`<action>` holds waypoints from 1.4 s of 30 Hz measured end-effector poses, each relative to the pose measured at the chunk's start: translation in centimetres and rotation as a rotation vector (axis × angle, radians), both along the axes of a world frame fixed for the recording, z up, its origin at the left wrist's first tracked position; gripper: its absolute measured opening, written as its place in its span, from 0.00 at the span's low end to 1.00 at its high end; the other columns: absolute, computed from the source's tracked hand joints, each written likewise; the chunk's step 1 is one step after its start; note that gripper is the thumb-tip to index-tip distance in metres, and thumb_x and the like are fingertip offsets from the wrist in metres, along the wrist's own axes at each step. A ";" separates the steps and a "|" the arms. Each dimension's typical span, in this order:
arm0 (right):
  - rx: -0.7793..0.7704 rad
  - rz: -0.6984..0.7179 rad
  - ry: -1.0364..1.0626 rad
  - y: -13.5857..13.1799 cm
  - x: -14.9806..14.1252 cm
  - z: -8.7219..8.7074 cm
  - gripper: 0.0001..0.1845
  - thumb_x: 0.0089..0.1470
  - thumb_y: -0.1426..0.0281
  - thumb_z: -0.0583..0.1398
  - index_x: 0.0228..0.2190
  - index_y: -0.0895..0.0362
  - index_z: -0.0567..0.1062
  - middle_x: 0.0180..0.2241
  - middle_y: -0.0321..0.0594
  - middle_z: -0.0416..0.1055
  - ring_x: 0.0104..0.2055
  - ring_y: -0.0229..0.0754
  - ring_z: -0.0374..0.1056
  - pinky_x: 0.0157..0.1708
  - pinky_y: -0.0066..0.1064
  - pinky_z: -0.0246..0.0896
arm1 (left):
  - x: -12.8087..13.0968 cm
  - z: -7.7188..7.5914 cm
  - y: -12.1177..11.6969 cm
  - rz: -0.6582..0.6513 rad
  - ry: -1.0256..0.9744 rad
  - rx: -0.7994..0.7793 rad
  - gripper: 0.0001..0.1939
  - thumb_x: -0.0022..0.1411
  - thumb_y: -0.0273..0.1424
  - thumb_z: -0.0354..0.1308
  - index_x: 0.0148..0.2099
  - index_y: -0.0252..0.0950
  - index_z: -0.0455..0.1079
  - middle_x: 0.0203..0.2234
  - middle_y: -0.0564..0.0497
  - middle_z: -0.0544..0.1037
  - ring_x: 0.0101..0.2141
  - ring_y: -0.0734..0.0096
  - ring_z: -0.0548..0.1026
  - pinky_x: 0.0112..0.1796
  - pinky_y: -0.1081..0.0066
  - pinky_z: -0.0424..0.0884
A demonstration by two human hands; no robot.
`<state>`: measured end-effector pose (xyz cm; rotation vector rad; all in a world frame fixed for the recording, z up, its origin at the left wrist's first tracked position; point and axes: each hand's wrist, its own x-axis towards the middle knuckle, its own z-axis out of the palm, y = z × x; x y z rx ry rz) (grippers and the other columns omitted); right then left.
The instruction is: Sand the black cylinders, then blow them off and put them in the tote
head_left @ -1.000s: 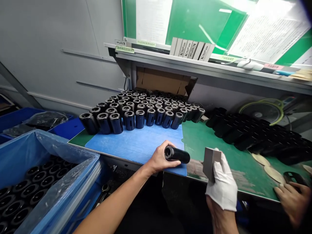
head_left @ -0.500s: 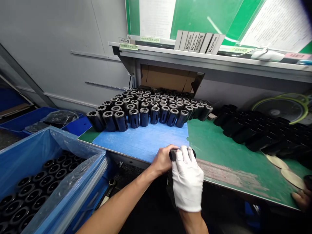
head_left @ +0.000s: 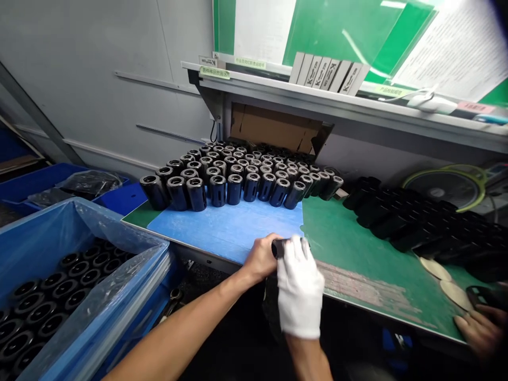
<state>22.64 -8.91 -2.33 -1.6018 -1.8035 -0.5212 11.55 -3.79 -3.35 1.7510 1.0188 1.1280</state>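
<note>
Since first frame, my gloved right hand (head_left: 300,293) is coming in from right, now lying over black tube (head_left: 279,248); can't tell what that grip is holding underneath. My left hand (head_left: 262,256) is clasping tube above front edge of table (head_left: 337,233). Dark cylinders (head_left: 252,186) are standing beyond, on blue mat (head_left: 206,225).

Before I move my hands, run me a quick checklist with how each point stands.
1. Left hand gripping the black cylinder: ok.
2. White glove on the right hand: ok.
3. Both hands gloved: not ok, the left is bare.
4. What lies under the gloved fingers: cannot tell, they hide it.
5. Front-row cylinders standing on end: ok.
6. The other person's hand apart from both of yours: ok.
</note>
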 end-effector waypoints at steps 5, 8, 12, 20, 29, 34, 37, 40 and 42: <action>-0.082 0.020 0.049 0.2 -0.1 0.7 0.32 0.61 0.62 0.45 0.66 0.46 0.55 0.63 0.40 0.58 0.66 0.55 0.53 0.50 0.51 0.69 | 0.1 0.3 -0.1 0.006 -0.022 0.006 0.18 0.55 0.23 0.60 0.49 0.36 0.74 0.38 0.48 0.82 0.37 0.64 0.79 0.37 0.72 0.73; -0.085 0.074 0.093 0.2 -0.3 -0.1 0.33 0.58 0.59 0.48 0.65 0.41 0.56 0.61 0.40 0.61 0.65 0.57 0.56 0.52 0.55 0.67 | 0.1 0.3 0.1 0.003 -0.026 -0.014 0.16 0.54 0.24 0.61 0.47 0.35 0.75 0.36 0.48 0.82 0.36 0.63 0.79 0.38 0.70 0.73; -0.121 0.123 0.161 2.1 0.5 -0.1 0.29 0.57 0.55 0.51 0.60 0.41 0.65 0.60 0.40 0.63 0.63 0.58 0.58 0.53 0.56 0.66 | 0.3 0.1 0.3 0.013 -0.034 -0.032 0.12 0.56 0.27 0.61 0.44 0.34 0.76 0.33 0.48 0.81 0.35 0.64 0.78 0.38 0.70 0.72; -0.023 0.041 0.788 4.0 6.8 5.3 0.29 0.58 0.49 0.55 0.57 0.46 0.70 0.62 0.38 0.60 0.66 0.45 0.55 0.69 0.44 0.47 | -0.8 0.7 0.2 0.011 0.054 -0.073 0.28 0.43 0.31 0.72 0.48 0.36 0.71 0.33 0.54 0.77 0.34 0.68 0.74 0.35 0.73 0.68; -0.191 0.008 0.991 0.1 6.3 -0.1 0.28 0.57 0.51 0.59 0.59 0.38 0.67 0.65 0.33 0.55 0.68 0.46 0.51 0.70 0.44 0.44 | -1.6 1.0 1.5 -0.173 0.074 -0.059 0.30 0.43 0.34 0.74 0.49 0.36 0.71 0.39 0.52 0.77 0.40 0.65 0.75 0.41 0.71 0.69; -0.135 0.058 0.664 -0.5 5.6 0.3 0.22 0.63 0.57 0.54 0.58 0.40 0.68 0.65 0.38 0.55 0.67 0.47 0.51 0.68 0.49 0.47 | -1.4 0.4 1.2 -0.145 0.069 -0.041 0.35 0.43 0.40 0.75 0.53 0.37 0.71 0.43 0.50 0.78 0.43 0.62 0.76 0.45 0.68 0.70; -0.101 0.058 0.397 -1.8 3.8 0.9 0.26 0.64 0.64 0.52 0.63 0.43 0.61 0.67 0.39 0.50 0.69 0.48 0.47 0.67 0.52 0.50 | -1.1 0.1 1.1 -0.109 0.064 -0.034 0.33 0.44 0.35 0.74 0.53 0.37 0.72 0.44 0.49 0.79 0.44 0.61 0.77 0.47 0.68 0.71; -0.139 0.091 0.141 -2.5 1.3 1.6 0.30 0.62 0.68 0.53 0.64 0.42 0.58 0.67 0.38 0.49 0.69 0.52 0.45 0.62 0.52 0.58 | -0.8 0.0 0.9 -0.086 0.082 -0.017 0.22 0.52 0.30 0.68 0.50 0.38 0.74 0.40 0.50 0.81 0.41 0.63 0.78 0.45 0.69 0.72; -0.206 0.086 0.064 -2.1 0.0 2.3 0.27 0.62 0.67 0.52 0.61 0.42 0.62 0.64 0.41 0.55 0.67 0.56 0.49 0.54 0.51 0.65 | -0.7 0.2 0.7 -0.080 0.089 0.008 0.17 0.57 0.29 0.62 0.50 0.39 0.74 0.40 0.49 0.81 0.41 0.63 0.79 0.44 0.70 0.73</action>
